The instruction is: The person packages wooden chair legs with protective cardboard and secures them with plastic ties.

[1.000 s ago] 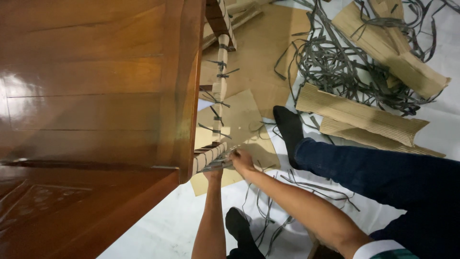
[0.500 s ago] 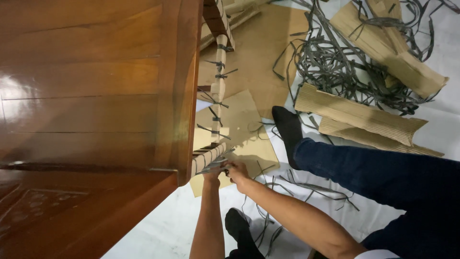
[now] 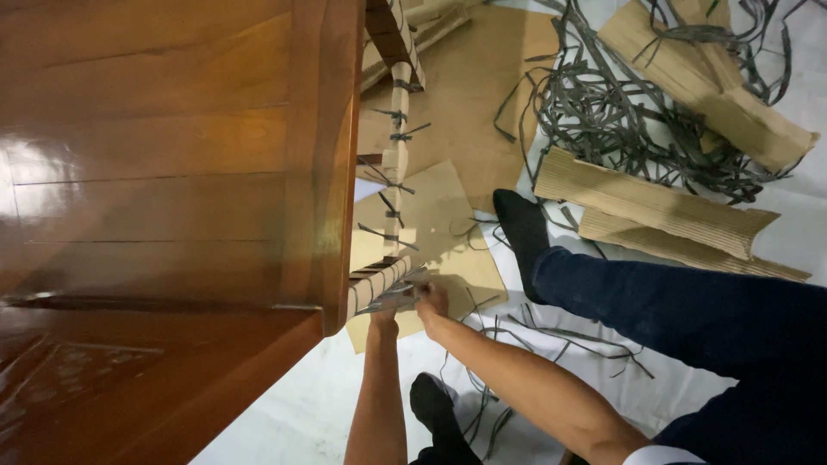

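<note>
A glossy brown wooden table top [image 3: 172, 172] fills the left. Below its edge a table leg wrapped in corrugated cardboard [image 3: 394, 164] is tied round with several grey plastic straps. At the leg's lower wrapped end [image 3: 379, 286], my right hand [image 3: 431, 301] pinches grey strap ends [image 3: 398, 298] sticking out of the wrap. My left hand [image 3: 382, 320] reaches up just under that end; its fingers are mostly hidden behind the wrap and the table edge.
Flat cardboard sheets [image 3: 448, 232] lie on the white floor [image 3: 301, 405]. A tangle of grey straps [image 3: 620, 112] and rolled corrugated cardboard pieces [image 3: 655, 207] lie at upper right. My legs in dark jeans [image 3: 689, 310] and black socks [image 3: 519, 228] stretch across the floor.
My right hand drew in toward the strap ends at the leg's lower end, then shifted slightly right. The view moved a little.
</note>
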